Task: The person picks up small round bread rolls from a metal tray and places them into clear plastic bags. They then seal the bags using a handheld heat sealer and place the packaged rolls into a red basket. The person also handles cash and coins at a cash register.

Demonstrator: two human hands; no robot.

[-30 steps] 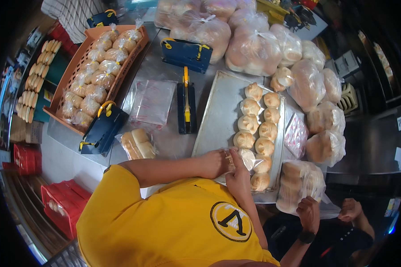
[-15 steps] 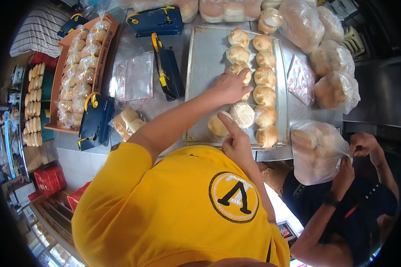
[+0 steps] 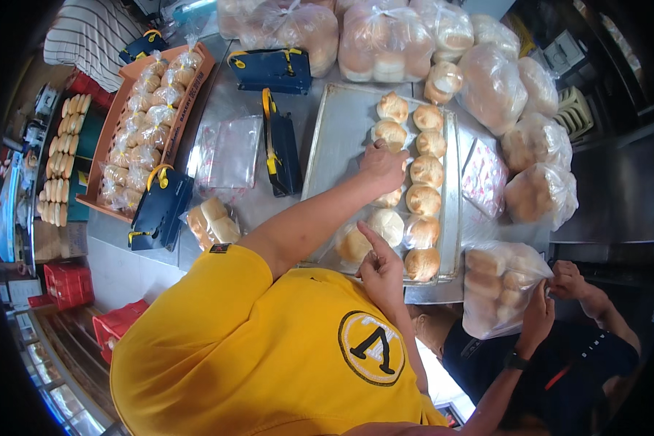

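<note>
Two columns of round golden-brown bread rolls (image 3: 426,171) run along a metal baking tray (image 3: 332,138). My left hand (image 3: 383,173) is over the left column with its fingers curled down. It covers part of that column, and what its fingertips grip, if anything, is hidden. Nearer to me, my right hand (image 3: 381,272) has its index finger stretched out and the other fingers curled in. Nothing shows in it. Just beyond that finger lie a pale roll (image 3: 386,227) and another roll (image 3: 354,245) under clear plastic.
Left of the tray stand blue bag-tape dispensers (image 3: 283,149), a stack of clear bags (image 3: 229,149) and an orange crate (image 3: 173,142) of bagged rolls. Large bread bags (image 3: 385,43) line the back and right. At right, a co-worker's hands (image 3: 552,291) hold a bread bag (image 3: 501,287).
The view has shifted, so the table sits lower. My left hand's fingers, spread before, are now drawn in over the rolls. My right index finger still points out.
</note>
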